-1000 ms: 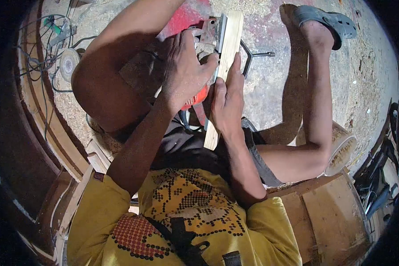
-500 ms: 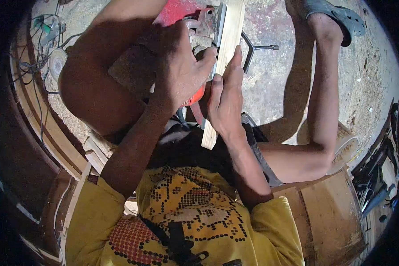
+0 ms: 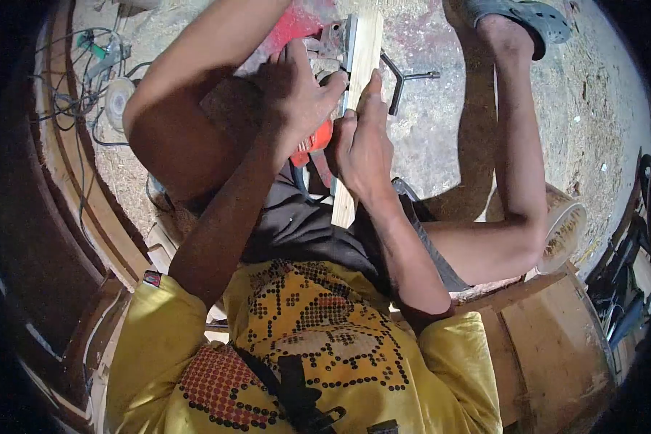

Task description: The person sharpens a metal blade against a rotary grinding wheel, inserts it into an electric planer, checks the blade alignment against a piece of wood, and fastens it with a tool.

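A pale wooden strip (image 3: 367, 47) stands lengthwise in front of me, with its lower end near my lap. My right hand (image 3: 367, 145) is closed along its right side, thumb on the near face and fingers pointing up the strip. An orange-bodied power tool (image 3: 315, 141) with a metal plate (image 3: 333, 40) lies against the strip's left side, partly hidden by my hands. My left hand (image 3: 296, 98) is over the tool, its thumb reaching toward the strip's left edge; its other fingers are partly hidden. A black angled bar handle (image 3: 405, 78) sticks out to the right of the strip.
Tangled cables (image 3: 69, 108) and a tool with a round disc (image 3: 119, 103) lie at the left. My bent legs flank the work. A round tub (image 3: 564, 231) and a wooden box (image 3: 550, 333) stand at the right, with several tools (image 3: 626, 318) at the far right edge.
The whole view has shifted slightly, with the strip and hands a little higher and further left in it. Both hands keep nearly the same hold.
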`<state>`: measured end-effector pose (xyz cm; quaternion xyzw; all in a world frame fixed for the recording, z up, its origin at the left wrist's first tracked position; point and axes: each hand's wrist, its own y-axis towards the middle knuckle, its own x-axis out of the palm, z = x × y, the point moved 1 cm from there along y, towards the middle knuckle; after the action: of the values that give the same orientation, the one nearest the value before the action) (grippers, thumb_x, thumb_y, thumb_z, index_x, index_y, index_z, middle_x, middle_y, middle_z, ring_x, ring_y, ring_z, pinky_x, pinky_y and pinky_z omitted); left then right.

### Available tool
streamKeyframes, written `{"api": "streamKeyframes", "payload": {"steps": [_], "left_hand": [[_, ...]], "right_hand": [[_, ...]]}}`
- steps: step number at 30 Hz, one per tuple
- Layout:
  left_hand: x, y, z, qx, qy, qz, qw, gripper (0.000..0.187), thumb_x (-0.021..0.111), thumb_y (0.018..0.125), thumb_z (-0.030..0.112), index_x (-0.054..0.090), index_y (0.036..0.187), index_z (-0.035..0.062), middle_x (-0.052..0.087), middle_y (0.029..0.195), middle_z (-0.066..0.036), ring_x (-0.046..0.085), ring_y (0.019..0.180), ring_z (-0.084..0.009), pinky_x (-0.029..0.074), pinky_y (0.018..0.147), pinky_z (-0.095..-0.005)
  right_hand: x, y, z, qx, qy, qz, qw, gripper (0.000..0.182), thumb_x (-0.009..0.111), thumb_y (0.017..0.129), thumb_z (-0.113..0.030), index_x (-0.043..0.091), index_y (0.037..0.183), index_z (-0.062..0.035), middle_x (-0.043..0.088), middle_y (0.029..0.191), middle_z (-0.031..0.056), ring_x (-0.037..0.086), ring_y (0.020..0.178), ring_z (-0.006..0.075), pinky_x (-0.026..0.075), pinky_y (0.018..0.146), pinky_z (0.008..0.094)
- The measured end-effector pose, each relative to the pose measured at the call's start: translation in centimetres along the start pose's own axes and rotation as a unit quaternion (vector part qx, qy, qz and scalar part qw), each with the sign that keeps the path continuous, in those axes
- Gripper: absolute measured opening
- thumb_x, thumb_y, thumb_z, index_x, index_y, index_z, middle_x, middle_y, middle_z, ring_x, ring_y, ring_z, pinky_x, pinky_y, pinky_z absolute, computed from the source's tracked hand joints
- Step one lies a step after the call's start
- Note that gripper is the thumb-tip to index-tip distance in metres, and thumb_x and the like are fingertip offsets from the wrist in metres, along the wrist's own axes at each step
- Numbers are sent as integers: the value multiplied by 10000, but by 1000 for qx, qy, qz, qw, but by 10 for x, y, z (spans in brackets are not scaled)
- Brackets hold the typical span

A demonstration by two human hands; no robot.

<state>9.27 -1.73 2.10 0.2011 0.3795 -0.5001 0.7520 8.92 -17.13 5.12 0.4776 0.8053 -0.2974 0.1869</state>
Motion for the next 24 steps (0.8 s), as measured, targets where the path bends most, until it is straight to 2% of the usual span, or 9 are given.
{"api": "streamKeyframes", "payload": {"steps": [3,6,8,9,12,16,18,22,24], "left_hand": [[-3,1,-1,22,-29,16,999,602,797,787,352,535,1158,-43,649,1055,-296,633,1021,-471,489,905,-565],[-1,1,0,10,-1,19,1000,632,820,774,365,540,1161,-49,661,1047,-289,648,1009,-473,500,908,-555],[-1,3,-3,18,-11,20,1000,636,832,766,353,539,1150,-60,661,1039,-290,651,997,-473,506,905,-546],[-2,2,-1,20,-17,26,999,619,838,765,334,538,1129,-67,657,1030,-300,649,983,-481,504,903,-548],[-4,-1,3,6,-1,20,1000,599,832,777,319,536,1124,-70,650,997,-301,646,981,-478,507,887,-542],[-4,-6,4,8,1,15,1000,605,825,789,311,525,1145,-75,634,992,-296,643,982,-470,508,875,-533],[-5,-9,9,42,9,68,997,611,809,803,306,511,1175,-75,619,1003,-290,640,980,-459,510,873,-523],[-14,-7,17,-38,-71,0,997,650,785,821,295,485,1252,-88,614,1055,-299,637,986,-462,510,881,-523],[-16,-8,17,-39,-7,0,999,638,771,885,325,468,1345,4,681,1168,-293,704,1056,-438,546,907,-483]], "right_hand": [[-2,-1,-3,35,-5,-7,999,806,512,969,-133,98,1653,-39,489,1293,353,614,1028,544,515,856,572],[7,-4,14,1,10,38,999,778,513,974,-136,144,1651,-39,503,1320,350,603,1100,528,509,913,552],[12,1,30,-90,6,137,986,760,518,978,-144,178,1652,-53,514,1341,345,584,1160,510,490,970,536],[5,-1,27,-17,14,94,995,760,520,984,-155,177,1657,-69,538,1281,327,577,1155,496,474,977,535],[4,2,35,20,11,55,998,755,515,989,-160,177,1657,-61,544,1221,313,583,1103,488,473,949,542],[9,1,36,31,5,43,999,726,489,1011,-150,173,1660,-65,534,1200,301,584,1052,485,475,921,536],[11,1,37,18,-5,49,999,715,476,1019,-148,171,1660,-64,531,1202,303,585,1053,483,475,923,533],[10,0,32,20,3,18,1000,688,440,1041,-151,157,1658,-43,527,1202,306,580,1065,475,472,935,521],[11,0,35,10,1,19,1000,683,433,1048,-157,149,1657,-32,527,1202,305,580,1061,469,472,937,518]]}}
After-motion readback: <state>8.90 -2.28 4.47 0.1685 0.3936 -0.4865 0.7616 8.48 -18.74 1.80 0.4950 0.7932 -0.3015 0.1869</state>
